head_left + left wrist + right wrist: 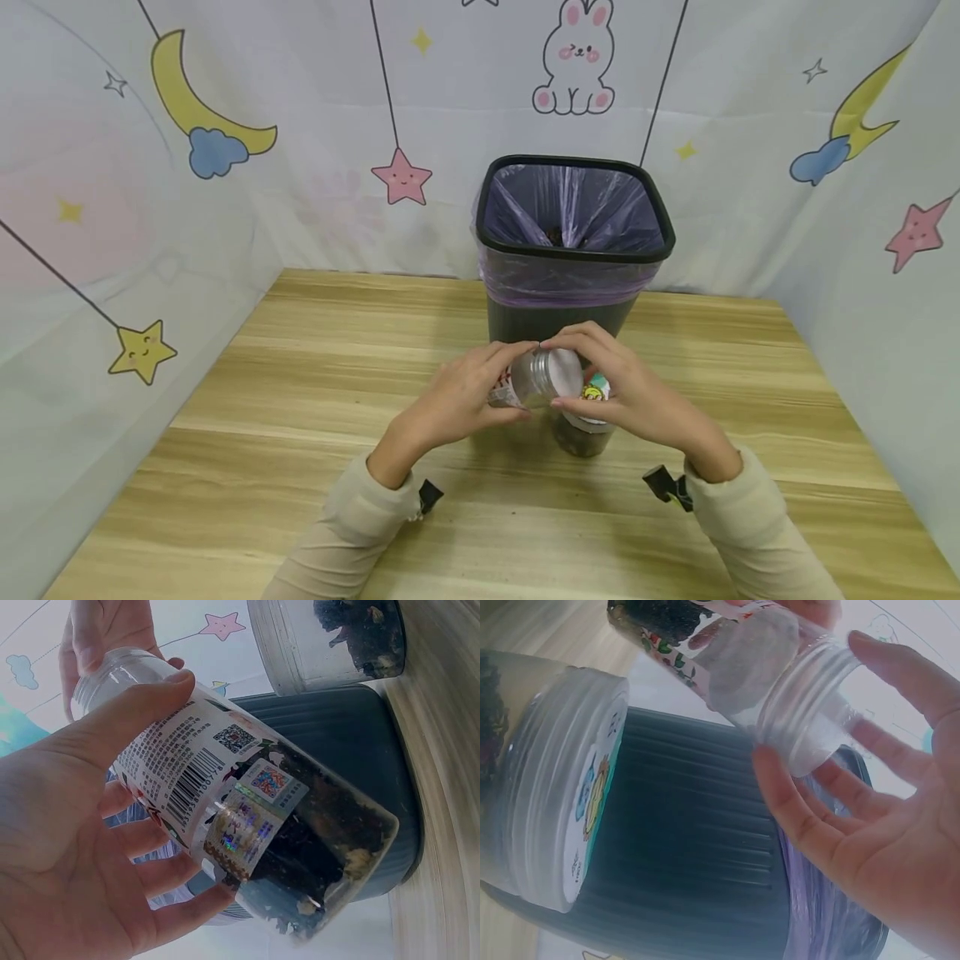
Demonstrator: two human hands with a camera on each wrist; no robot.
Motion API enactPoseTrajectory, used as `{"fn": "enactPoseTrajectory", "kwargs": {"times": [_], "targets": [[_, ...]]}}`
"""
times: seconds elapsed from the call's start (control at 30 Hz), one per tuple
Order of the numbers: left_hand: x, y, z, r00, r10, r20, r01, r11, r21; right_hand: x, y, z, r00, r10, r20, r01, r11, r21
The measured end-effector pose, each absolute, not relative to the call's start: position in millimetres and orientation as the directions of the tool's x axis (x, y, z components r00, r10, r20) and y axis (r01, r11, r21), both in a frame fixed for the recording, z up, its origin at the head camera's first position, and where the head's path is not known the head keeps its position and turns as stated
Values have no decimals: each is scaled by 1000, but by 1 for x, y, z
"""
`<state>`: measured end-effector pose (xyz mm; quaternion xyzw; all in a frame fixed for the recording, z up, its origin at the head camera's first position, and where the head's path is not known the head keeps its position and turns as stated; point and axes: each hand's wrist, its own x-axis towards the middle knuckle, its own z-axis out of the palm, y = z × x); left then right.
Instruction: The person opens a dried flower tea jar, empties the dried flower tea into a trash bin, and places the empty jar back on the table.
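Note:
My left hand [457,393] holds a clear plastic jar [187,761], fingers and thumb around its printed label. Dark dried pieces lie toward the jar's base in the left wrist view, and the jar is tilted. Around its clear ridged top end [802,705] curl the fingers and thumb of my right hand [637,398]; I cannot tell whether a cap is on it. Just below my hands a second jar [583,437] stands upright on the table, dark pieces inside. Its whitish lid [562,787] bears a cartoon sticker, partly hidden by my right hand in the head view.
A dark bin [555,317] with a purple liner bag [525,279] stands at the back of the wooden table [315,375], close behind the jars. White cloth walls [315,75] with cartoon prints enclose the back and sides.

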<state>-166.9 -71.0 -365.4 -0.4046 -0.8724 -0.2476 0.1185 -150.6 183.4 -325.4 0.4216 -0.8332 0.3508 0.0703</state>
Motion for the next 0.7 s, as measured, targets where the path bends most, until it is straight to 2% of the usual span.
{"fn": "enactPoseTrajectory", "kwargs": {"times": [0.17,0.47,0.53,0.7], "targets": [[-166,-70,-365,-650,648,396,759,564,324,-151,185,-325,-592,-682,430,-780,351,-518],[-165,-70,-364,-650,637,415,759,570,314,-146,181,-326,-723,-597,347,-680,529,-508],[-165,-69,-365,-646,637,420,762,567,312,-147,180,-328,-727,-580,368,-681,543,-492],[-166,-69,-365,-645,639,420,763,570,303,-148,179,-330,-692,-565,449,-721,512,-466]]}}
